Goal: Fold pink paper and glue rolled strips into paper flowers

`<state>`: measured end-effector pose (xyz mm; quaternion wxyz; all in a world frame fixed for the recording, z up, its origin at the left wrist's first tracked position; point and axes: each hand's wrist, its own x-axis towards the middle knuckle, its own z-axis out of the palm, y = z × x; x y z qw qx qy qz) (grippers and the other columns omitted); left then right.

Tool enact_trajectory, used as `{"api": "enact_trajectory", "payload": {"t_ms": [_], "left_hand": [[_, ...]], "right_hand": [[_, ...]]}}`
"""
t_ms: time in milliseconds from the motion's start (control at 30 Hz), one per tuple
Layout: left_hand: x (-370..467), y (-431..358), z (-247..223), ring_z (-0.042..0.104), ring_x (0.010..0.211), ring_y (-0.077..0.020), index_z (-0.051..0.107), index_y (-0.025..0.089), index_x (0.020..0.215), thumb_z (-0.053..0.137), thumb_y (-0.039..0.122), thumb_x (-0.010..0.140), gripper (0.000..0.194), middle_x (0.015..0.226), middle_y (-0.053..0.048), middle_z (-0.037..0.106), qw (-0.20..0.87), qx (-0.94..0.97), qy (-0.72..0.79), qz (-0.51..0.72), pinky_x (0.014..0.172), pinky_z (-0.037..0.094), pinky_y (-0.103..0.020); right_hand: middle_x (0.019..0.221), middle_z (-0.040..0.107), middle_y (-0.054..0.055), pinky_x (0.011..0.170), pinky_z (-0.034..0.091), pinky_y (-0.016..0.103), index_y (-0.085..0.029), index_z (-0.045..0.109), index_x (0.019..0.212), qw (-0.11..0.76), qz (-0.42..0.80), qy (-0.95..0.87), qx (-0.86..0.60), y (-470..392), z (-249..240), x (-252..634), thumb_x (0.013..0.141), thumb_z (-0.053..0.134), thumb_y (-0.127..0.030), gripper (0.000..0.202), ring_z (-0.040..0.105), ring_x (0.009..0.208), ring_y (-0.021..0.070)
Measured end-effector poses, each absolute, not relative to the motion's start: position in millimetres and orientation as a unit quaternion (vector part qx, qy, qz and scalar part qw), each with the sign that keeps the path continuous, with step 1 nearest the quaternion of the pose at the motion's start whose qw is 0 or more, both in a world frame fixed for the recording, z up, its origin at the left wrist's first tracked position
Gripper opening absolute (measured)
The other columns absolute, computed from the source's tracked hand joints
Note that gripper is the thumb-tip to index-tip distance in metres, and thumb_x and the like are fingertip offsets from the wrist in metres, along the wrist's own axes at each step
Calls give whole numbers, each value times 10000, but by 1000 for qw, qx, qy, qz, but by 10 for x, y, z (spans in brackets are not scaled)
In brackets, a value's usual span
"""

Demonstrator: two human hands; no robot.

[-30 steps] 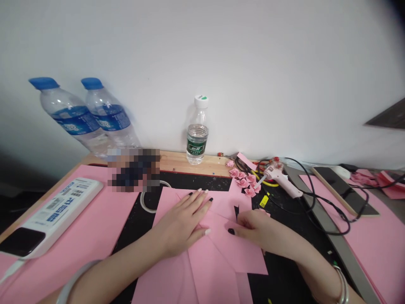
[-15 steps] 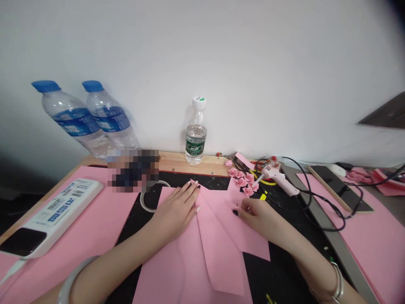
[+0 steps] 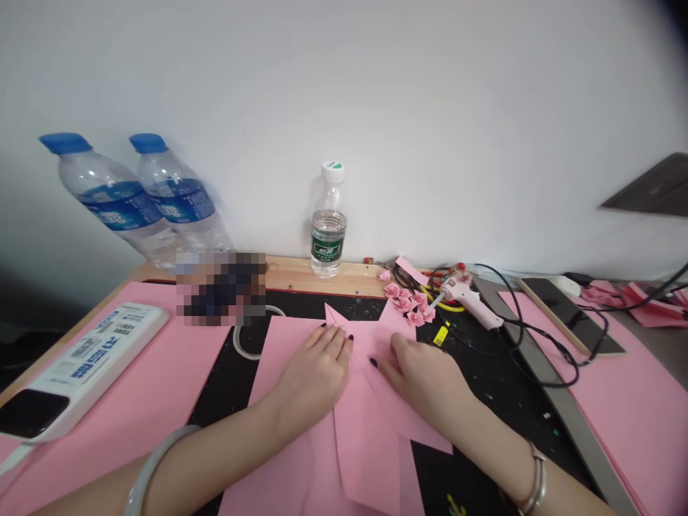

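My left hand (image 3: pixel 317 369) lies flat, fingers stretched out, pressing on a folded sheet of pink paper (image 3: pixel 368 459). The sheet's pointed tip shows just beyond those fingertips. To the right, my right hand (image 3: pixel 427 380) has its fingers curled and its thumb out on the paper's right-hand flap. It appears to grip that flap, though the curled fingertips are partly hidden. Beneath lies a larger pink sheet (image 3: pixel 269 473) on the black mat (image 3: pixel 456 473). Several small pink paper roses (image 3: pixel 405 302) lie behind my right hand.
A pale pink glue gun (image 3: pixel 473 302) and black cables lie at the right, near a phone (image 3: pixel 570 315). A small water bottle (image 3: pixel 327 240) stands by the wall. At left are two large bottles (image 3: pixel 183 204), a white power bank (image 3: pixel 86 365) and more pink sheets (image 3: pixel 198 344).
My left hand has slid back toward me, uncovering the paper's tip. My right hand has moved left, closer to the left one, bringing the flap toward the middle.
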<state>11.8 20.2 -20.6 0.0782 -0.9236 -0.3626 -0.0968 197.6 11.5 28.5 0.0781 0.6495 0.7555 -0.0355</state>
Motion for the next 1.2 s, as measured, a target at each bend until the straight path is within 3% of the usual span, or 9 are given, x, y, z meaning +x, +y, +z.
{"api": "enact_trajectory", "payload": {"t_ms": [233, 533, 833, 1000, 1200], "left_hand": [[119, 260, -180, 542, 1183, -300, 563, 17, 1195, 340, 162, 912, 389, 1253, -217, 581, 14, -890, -430, -150, 994, 428, -466], [116, 297, -198, 441, 1270, -341, 492, -45, 1274, 372, 241, 906, 481, 1342, -249, 485, 32, -868, -482, -116, 1030, 384, -483], [126, 312, -174, 441, 1265, -354, 515, -47, 1254, 392, 287, 876, 519, 1330, -251, 497, 58, -857, -502, -98, 1040, 352, -496], [135, 322, -184, 461, 1240, -380, 520, -97, 1228, 392, 271, 873, 527, 1298, -289, 507, 61, -863, -491, -103, 1027, 353, -523], [121, 259, -203, 472, 1233, -376, 581, 1, 1188, 385, 200, 913, 393, 1266, -229, 566, 74, -879, -456, -118, 1011, 348, -558]], "right_hand": [[721, 707, 103, 460, 407, 255, -163, 541, 829, 71, -6, 770, 633, 194, 180, 1879, 930, 451, -304, 195, 705, 634, 257], [697, 693, 77, 402, 318, 244, -175, 472, 837, 83, -9, 780, 621, 74, 148, 1937, 907, 478, -170, 71, 700, 602, 247], [656, 666, 53, 385, 279, 248, -172, 488, 849, 86, -13, 792, 605, 4, 166, 1966, 856, 481, -57, 115, 682, 565, 222], [704, 676, 59, 452, 408, 257, -159, 583, 930, 21, -5, 817, 576, -100, 159, 2053, 786, 472, -10, 236, 655, 594, 218], [1073, 696, 127, 688, 555, 328, -168, 558, 1225, -120, -153, 791, 580, -212, 128, 2123, 821, 364, -51, 463, 687, 878, 246]]}}
